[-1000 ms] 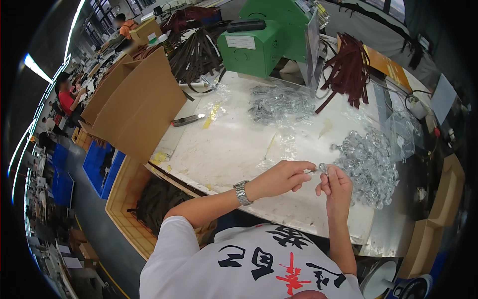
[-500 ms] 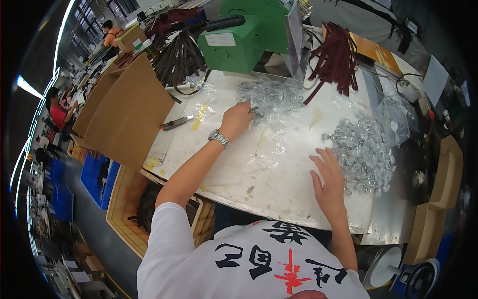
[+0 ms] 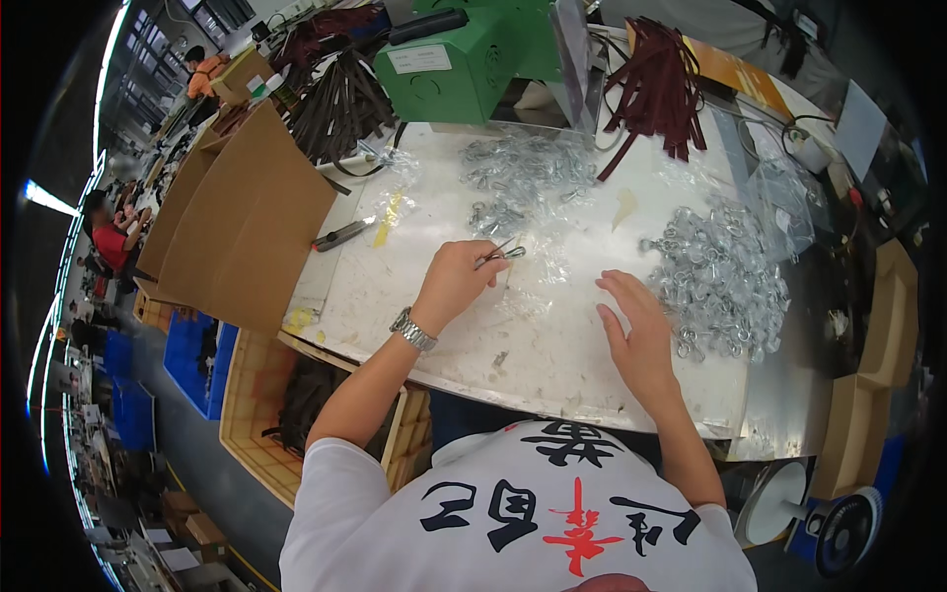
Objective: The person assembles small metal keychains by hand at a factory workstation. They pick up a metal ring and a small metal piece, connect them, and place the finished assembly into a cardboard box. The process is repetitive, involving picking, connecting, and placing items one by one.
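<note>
My left hand (image 3: 457, 284), with a metal watch on its wrist, pinches a small silvery metal clasp (image 3: 511, 254) over the middle of the white table (image 3: 552, 345). The clasp's exact make is too small to tell. Beyond that hand lies a loose heap of similar metal clasps (image 3: 528, 173). My right hand (image 3: 639, 331) is open and holds nothing, its fingers slightly bent above the tabletop. Close by on its right spreads a larger heap of metal clasps (image 3: 725, 281).
A green machine (image 3: 444, 74) stands at the back, between dark brown strips (image 3: 345, 109) and maroon strips (image 3: 656, 84). On the left are a cardboard box (image 3: 242, 222) and a utility knife (image 3: 342, 235). A clear plastic bag (image 3: 782, 212) lies far right.
My left hand has drawn back from the far heap toward me, bringing a metal clasp in its fingers. My right hand stays open, having shifted slightly.
</note>
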`<action>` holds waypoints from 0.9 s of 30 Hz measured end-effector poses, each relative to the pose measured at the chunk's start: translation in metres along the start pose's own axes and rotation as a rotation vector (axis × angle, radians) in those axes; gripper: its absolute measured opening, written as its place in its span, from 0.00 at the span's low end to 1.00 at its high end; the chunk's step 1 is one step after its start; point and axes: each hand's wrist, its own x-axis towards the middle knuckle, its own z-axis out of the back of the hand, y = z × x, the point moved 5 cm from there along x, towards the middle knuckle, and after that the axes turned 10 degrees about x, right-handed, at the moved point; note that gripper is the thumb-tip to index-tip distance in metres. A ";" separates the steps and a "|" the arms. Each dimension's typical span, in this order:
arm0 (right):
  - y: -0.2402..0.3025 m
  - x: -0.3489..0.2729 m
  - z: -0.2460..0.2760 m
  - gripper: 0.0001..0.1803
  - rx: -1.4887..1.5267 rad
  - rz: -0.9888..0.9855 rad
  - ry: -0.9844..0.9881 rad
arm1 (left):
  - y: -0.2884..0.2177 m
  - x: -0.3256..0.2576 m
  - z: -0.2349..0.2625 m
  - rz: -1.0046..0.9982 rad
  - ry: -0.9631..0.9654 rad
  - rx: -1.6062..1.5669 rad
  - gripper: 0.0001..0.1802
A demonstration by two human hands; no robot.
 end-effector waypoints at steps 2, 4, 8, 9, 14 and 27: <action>-0.005 -0.006 -0.016 0.17 0.147 -0.060 0.066 | 0.005 -0.002 -0.002 -0.024 0.085 0.156 0.09; -0.006 -0.014 -0.027 0.17 0.121 -0.018 0.100 | 0.014 -0.006 -0.002 -0.005 0.218 0.225 0.09; 0.009 -0.019 -0.052 0.21 -0.001 0.097 0.176 | 0.019 -0.009 0.020 -0.041 -0.073 0.507 0.13; 0.016 -0.017 -0.059 0.22 -0.059 0.151 0.182 | 0.022 -0.010 0.019 -0.059 -0.084 0.492 0.15; 0.014 0.002 -0.092 0.16 -0.244 0.191 0.272 | 0.017 -0.012 0.013 -0.061 -0.152 0.491 0.16; -0.026 0.005 -0.063 0.09 0.983 -0.564 0.148 | 0.047 -0.011 0.015 -0.013 -0.022 0.615 0.05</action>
